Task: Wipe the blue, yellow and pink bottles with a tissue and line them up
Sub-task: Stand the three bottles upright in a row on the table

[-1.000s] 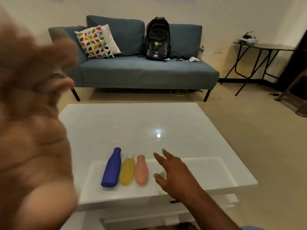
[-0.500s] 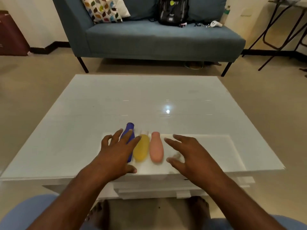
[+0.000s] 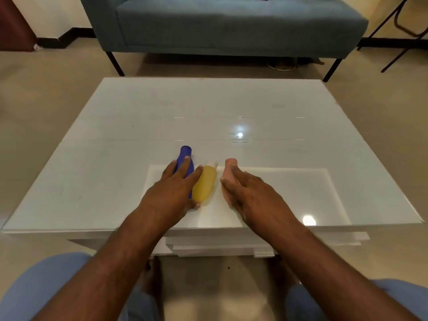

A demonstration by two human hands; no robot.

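Three bottles lie low centre on the white table (image 3: 115,172): left hand (image 3: 172,193), fingers spread flat, covers the blue bottle (image 3: 185,156) beside the yellow bottle (image 3: 205,184); right hand (image 3: 249,193) rests flat on the pink bottle (image 3: 229,172). No tissue shows; fetch one before wiping

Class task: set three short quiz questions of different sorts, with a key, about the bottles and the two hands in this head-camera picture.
1. True or false: the blue plastic bottle stands upright on the glossy white table.
2. Which bottle lies under the right hand? A the translucent yellow bottle with the white cap; B the pink bottle; C the blue one.
3. Fill in: the left hand rests on the ____ bottle.

Key: 1 false, it lies on its side. 2 B. 3 blue; its thumb also touches the yellow one.
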